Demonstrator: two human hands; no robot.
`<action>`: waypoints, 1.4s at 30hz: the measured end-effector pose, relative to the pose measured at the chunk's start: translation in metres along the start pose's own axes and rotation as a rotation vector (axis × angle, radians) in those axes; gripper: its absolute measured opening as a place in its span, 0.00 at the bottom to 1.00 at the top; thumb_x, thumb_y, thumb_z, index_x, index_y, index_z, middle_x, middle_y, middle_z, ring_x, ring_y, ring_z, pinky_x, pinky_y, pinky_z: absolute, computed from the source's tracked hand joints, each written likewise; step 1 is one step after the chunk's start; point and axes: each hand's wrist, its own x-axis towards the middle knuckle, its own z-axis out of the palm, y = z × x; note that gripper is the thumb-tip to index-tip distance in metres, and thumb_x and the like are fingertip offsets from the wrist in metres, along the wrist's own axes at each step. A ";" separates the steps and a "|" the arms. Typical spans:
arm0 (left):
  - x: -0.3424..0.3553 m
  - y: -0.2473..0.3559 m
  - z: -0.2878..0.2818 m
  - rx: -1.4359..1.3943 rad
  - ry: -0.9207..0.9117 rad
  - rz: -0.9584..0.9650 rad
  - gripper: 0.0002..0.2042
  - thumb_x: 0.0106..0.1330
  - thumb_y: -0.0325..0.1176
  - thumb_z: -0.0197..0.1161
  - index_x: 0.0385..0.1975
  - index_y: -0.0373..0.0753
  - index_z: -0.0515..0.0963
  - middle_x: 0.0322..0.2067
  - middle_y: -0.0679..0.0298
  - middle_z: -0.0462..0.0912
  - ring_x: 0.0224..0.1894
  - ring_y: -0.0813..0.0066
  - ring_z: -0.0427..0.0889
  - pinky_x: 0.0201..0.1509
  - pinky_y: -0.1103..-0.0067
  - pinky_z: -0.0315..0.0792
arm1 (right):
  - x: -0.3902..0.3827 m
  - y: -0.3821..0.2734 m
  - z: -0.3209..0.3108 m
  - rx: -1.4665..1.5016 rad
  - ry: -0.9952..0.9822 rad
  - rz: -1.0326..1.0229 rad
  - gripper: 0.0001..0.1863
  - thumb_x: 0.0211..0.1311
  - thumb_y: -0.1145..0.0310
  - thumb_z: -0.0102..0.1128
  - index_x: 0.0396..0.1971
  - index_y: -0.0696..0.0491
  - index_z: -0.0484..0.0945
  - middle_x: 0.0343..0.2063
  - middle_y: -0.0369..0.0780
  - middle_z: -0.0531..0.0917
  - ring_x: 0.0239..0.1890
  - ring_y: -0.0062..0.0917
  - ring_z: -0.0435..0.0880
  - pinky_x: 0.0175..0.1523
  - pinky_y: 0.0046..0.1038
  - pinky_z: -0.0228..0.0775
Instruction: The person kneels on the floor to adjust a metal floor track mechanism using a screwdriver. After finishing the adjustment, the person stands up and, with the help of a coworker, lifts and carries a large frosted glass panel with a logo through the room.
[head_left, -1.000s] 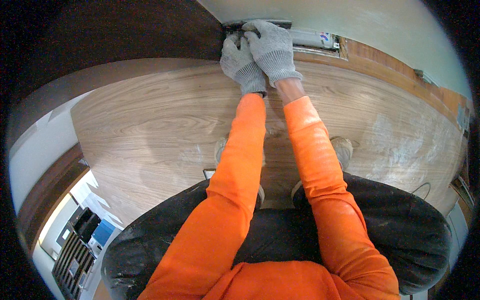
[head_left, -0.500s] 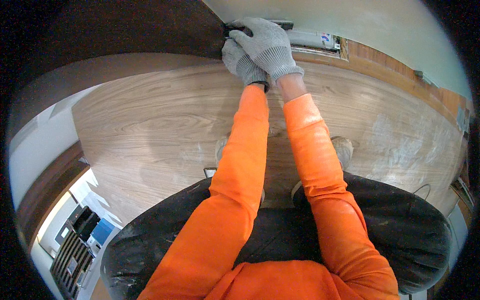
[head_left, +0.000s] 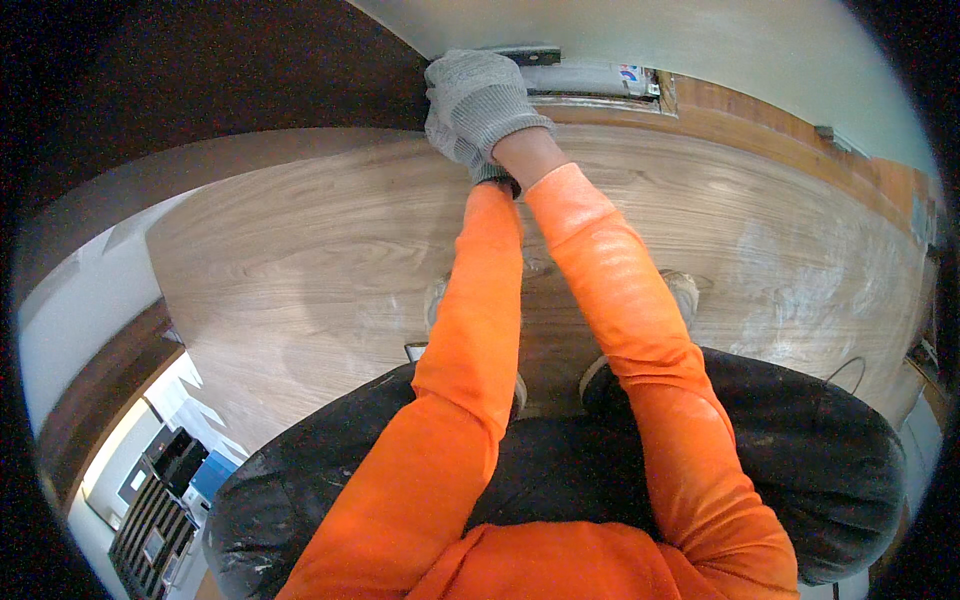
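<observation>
Silver-grey cylinder (head_left: 577,80) at upper centre could be knocked if the right hand (head_left: 478,90) slips over the left hand (head_left: 447,142), both grips impossible to tell.

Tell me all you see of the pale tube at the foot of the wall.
The pale grey tube looks smooth and rigid, perhaps metal or plastic, with a blue-and-red label near its right end. It lies lengthwise along the wall in a narrow recess. Its left part disappears behind the right hand; contact is unclear.
</observation>
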 end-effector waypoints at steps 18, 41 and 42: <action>-0.012 0.016 -0.022 -0.431 0.097 -0.184 0.17 0.65 0.30 0.60 0.52 0.33 0.81 0.46 0.51 0.87 0.46 0.59 0.86 0.53 0.70 0.77 | -0.039 0.061 0.035 0.530 0.366 0.046 0.13 0.61 0.59 0.58 0.39 0.49 0.86 0.39 0.46 0.87 0.45 0.43 0.84 0.55 0.43 0.74; -0.001 0.019 -0.034 -0.451 0.031 -0.260 0.14 0.66 0.29 0.58 0.46 0.29 0.82 0.42 0.48 0.87 0.44 0.55 0.87 0.51 0.68 0.77 | -0.035 0.054 0.053 0.462 0.496 0.095 0.10 0.65 0.64 0.57 0.39 0.48 0.86 0.38 0.43 0.86 0.43 0.41 0.85 0.50 0.41 0.76; -0.001 0.018 -0.034 -0.419 0.020 -0.262 0.14 0.66 0.29 0.58 0.46 0.29 0.82 0.42 0.48 0.87 0.44 0.55 0.87 0.50 0.68 0.77 | -0.034 0.054 0.053 0.461 0.499 0.106 0.10 0.65 0.65 0.58 0.39 0.50 0.86 0.38 0.43 0.87 0.43 0.41 0.85 0.51 0.39 0.76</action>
